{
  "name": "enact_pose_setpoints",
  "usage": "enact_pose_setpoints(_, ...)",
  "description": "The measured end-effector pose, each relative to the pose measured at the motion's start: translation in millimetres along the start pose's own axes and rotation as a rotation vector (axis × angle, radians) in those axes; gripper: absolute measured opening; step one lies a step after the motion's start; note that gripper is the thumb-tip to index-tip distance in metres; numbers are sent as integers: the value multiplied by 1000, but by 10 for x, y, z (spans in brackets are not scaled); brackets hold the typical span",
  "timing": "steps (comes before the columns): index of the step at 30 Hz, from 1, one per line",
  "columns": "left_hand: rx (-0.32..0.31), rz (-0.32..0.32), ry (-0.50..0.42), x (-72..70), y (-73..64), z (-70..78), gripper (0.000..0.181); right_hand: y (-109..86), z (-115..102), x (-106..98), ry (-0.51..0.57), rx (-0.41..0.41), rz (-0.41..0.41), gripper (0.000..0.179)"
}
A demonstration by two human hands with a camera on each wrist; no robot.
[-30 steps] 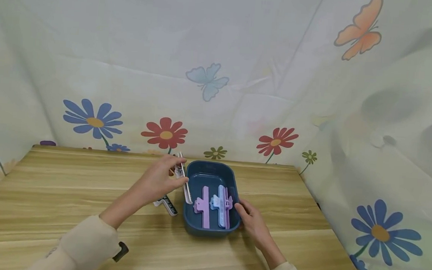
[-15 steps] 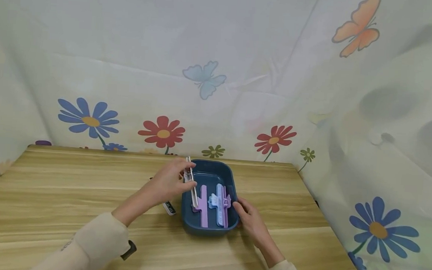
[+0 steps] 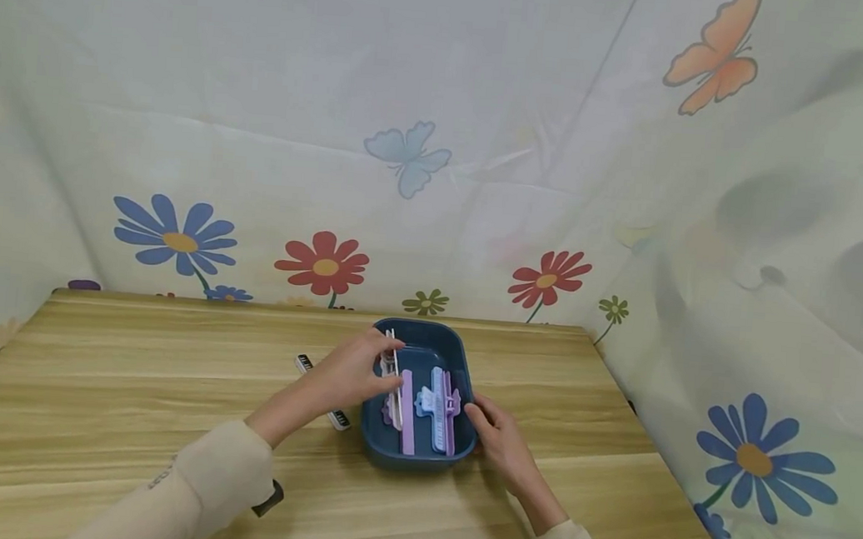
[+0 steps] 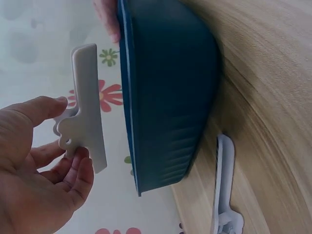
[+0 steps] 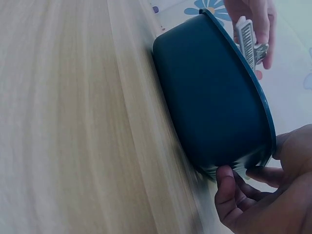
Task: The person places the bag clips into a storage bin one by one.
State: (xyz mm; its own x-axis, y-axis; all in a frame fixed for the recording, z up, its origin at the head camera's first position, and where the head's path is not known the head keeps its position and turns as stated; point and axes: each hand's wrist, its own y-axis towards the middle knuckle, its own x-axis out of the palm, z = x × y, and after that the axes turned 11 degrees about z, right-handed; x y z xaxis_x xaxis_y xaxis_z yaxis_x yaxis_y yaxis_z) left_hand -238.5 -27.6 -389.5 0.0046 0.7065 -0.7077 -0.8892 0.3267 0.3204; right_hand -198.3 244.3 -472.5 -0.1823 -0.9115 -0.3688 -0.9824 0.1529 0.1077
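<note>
My left hand (image 3: 353,370) pinches a white bag clip (image 4: 87,117) by its handle tabs, its long bar tilted. In the head view the clip reaches into the left side of a dark blue plastic bin (image 3: 418,462), over a purple clip (image 3: 409,427). Farther right in the bin lie a light blue clip (image 3: 437,424) and a second purple clip (image 3: 453,430). My right hand (image 3: 505,443) holds the bin's right side, thumb at the rim and bent fingers against the outer wall (image 5: 209,87).
On the wooden table (image 3: 167,401), left of the bin, lies a clip with a black-and-white striped bar (image 3: 339,420), partly hidden behind my left hand. A flowered cloth (image 3: 261,124) hangs along the table's back and sides.
My left hand has carried the white clip rightward, from the bin's left rim to over its inside. The striped clip on the table shows at both ends now. The right hand keeps its place.
</note>
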Motion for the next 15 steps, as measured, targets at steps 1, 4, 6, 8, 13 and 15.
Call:
enact_pose_setpoints(1,0,-8,7,11,1,-9,53,-3,-2,-6,5,-3,-4,39)
enact_pose_setpoints(4,5,-29,37,41,-1,-40,53,-8,-1,-21,28,-12,-19,41)
enact_pose_setpoints(6,7,-39,60,60,-5,-56,53,-9,3,-29,44,-16,-29,42)
enact_pose_setpoints(8,10,-44,73,73,-9,-69,53,-11,3,-34,45,-17,-36,42)
enact_pose_setpoints(13,5,-52,84,104,-9,-108,53,-17,-8,-42,36,-14,-39,42)
enact_pose_setpoints(15,6,-55,88,113,-9,-124,54,-19,-12,-43,27,-18,-39,42)
